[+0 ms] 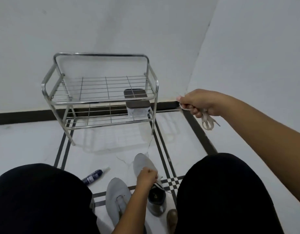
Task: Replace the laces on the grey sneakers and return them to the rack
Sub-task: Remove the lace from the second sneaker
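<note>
Sneakers sit on the white tiled floor (36,146) between the person's dark-clad knees: the left grey sneaker (116,198) lies toe-forward beside the left forearm, and the right grey sneaker (146,168) stands just to its right, toe pointing toward the rack, its dark opening facing up. The left hand (146,179) rests on the right sneaker with its fingers curled, pinching a pale lace (160,186) that runs across the shoe's opening. The right hand (199,103) is raised well above the floor and out to the right, fingers closed round a bundled white lace (207,121) whose loops and dark-tipped end hang below the fist, with a short end poking out past the thumb. A metal two-tier shoe rack (102,100) stands against the white wall ahead, well apart from the sneakers. On its lower shelf, at the right end, stands a clear container with a dark brown lid (137,104), seen partly through the wires of the upper shelf. A dark blue tube with a white cap (95,175) lies on the floor next to the left knee, near the left sneaker's toe. A small brownish object (172,217) lies by the right sneaker's heel; what it is cannot be made out.
</note>
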